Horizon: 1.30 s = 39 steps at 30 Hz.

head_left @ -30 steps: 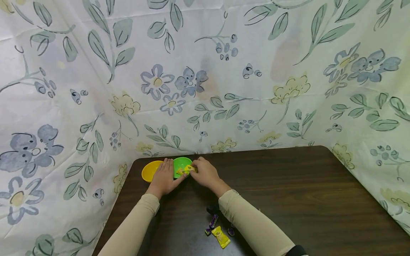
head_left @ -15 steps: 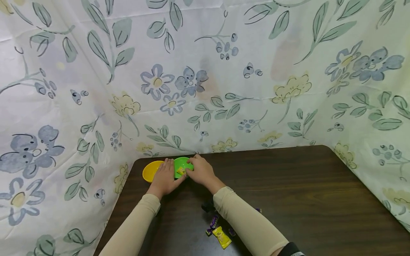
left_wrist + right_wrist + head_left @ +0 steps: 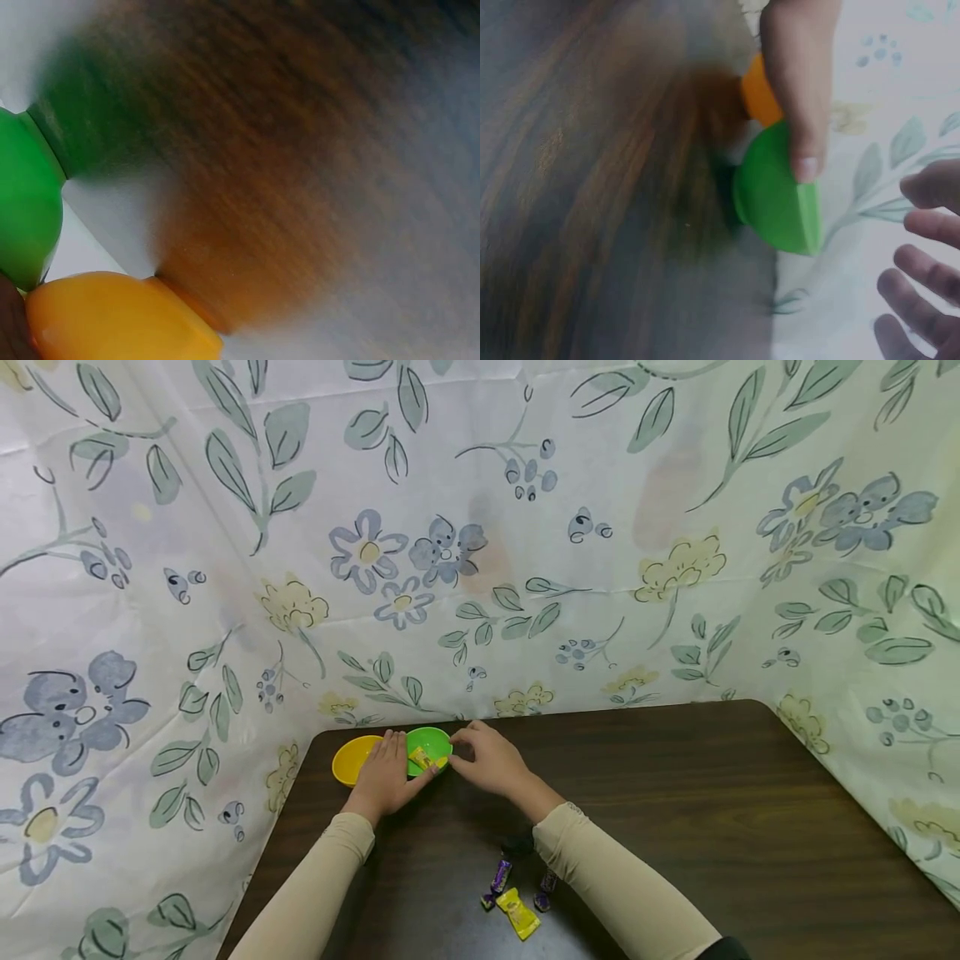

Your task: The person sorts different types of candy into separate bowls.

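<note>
Two small bowls stand side by side at the table's far left corner, a yellow one [image 3: 351,762] and a green one [image 3: 437,742]. Yellow wrapped candies [image 3: 420,758] lie inside the green bowl. My left hand [image 3: 383,777] rests over the bowls where they meet; its fingers are straight, and its thumb lies at the green bowl's rim. Just right of that bowl is my right hand [image 3: 491,762], and the right wrist view has its fingers [image 3: 922,262] spread with nothing held. The left wrist view catches only the bowls' outer sides.
Nearer me on the dark wooden table [image 3: 675,810] lie a yellow candy [image 3: 518,914] and several purple-wrapped candies [image 3: 501,877], some partly behind the right forearm. A flowered cloth [image 3: 480,568] hangs along the table's back and sides.
A second ago the right hand pinched a yellow candy over the green bowl. It let go, and the hand has drawn back to the right. The left hand has stayed put.
</note>
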Motion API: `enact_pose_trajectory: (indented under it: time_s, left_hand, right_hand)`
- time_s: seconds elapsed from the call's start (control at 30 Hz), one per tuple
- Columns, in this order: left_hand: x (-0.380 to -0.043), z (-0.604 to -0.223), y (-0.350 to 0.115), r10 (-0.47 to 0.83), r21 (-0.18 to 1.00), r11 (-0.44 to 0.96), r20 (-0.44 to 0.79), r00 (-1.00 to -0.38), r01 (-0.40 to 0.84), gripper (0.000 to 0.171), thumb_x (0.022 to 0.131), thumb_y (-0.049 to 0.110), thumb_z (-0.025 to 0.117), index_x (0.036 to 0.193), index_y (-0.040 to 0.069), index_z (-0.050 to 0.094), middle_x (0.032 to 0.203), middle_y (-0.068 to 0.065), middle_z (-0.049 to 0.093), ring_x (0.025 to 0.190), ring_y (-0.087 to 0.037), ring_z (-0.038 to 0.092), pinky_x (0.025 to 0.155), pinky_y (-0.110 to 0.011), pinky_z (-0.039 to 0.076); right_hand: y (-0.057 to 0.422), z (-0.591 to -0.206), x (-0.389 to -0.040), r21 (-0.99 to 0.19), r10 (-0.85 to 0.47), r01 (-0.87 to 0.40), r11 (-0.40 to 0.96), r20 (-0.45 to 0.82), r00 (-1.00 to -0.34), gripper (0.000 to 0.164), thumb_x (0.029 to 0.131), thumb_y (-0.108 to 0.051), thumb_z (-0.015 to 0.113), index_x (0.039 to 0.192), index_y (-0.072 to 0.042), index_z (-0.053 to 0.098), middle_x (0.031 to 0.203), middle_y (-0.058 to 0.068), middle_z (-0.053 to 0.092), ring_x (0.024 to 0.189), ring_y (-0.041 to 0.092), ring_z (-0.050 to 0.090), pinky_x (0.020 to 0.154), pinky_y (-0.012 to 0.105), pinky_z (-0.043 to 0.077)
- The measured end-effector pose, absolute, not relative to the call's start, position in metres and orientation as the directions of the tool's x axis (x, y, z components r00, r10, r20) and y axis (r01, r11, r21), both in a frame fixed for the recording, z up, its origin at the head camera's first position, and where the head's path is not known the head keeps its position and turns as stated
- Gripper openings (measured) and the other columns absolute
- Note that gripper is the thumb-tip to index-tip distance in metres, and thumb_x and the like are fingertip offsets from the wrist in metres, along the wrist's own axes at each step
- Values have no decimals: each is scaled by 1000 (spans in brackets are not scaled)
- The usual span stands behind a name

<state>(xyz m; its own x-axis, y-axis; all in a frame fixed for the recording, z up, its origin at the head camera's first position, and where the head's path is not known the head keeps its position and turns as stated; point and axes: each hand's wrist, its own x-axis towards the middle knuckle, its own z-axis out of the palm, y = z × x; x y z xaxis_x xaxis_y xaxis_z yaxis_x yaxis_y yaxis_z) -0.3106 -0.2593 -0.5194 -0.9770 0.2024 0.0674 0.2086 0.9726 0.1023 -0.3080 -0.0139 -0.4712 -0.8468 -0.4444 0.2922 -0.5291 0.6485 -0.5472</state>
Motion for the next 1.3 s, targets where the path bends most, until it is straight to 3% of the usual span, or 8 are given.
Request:
enact_pose_trajectory:
  time_s: [0.37,0.5,0.83,1.03,1.13,1.3]
  left_hand:
    - [-311,-521,-260,196,103,974,67,-978,202,114,99,84,35,164,-9,26,171,-28,30,163,-43,23,135,-56,16]
    - [-312,-522,-260,196,99,974,62,-979,202,114,98,84,35,164,-9,25,171,-28,30,163,-43,24,135,-56,17]
    - [-311,-522,-261,202,93,974,65,-977,208,113,99,83,35,164,-9,24,171,-29,29,163,-43,24,134,-56,18]
    - [-311,-524,-262,207,110,971,67,-976,214,112,99,82,37,164,-9,25,171,-29,31,162,-44,24,134,-57,18]
    - [-311,-524,-262,211,117,969,69,-975,218,113,99,82,36,164,-10,26,170,-30,31,162,-45,25,134,-58,19]
    - [-312,-523,-262,215,115,968,73,-974,222,114,99,83,34,163,-11,26,170,-31,31,162,-46,25,134,-58,18]
  right_hand:
    - [25,-454,-267,-554,-522,-585,592,290,-802,28,100,-32,75,124,-17,77,115,-2,66,105,20,69,81,34,59]
    - [36,-456,-254,-545,-531,-589,597,281,-799,26,99,-34,76,121,-22,77,113,-5,66,105,18,69,79,29,58]
    - [62,-462,-220,-504,-540,-588,633,258,-801,26,97,-36,78,117,-20,78,108,-4,70,94,12,67,73,27,55]
    - [79,-475,-195,-504,-551,-575,645,215,-807,24,96,-39,78,114,-22,77,100,-5,68,68,-1,49,62,22,46]
    - [86,-480,-184,-509,-572,-580,635,194,-797,24,96,-40,79,111,-21,78,98,-5,67,65,-2,44,59,20,42]
    - [98,-486,-169,-499,-574,-589,636,204,-793,23,94,-40,80,104,-20,78,97,-6,67,78,6,58,64,22,46]
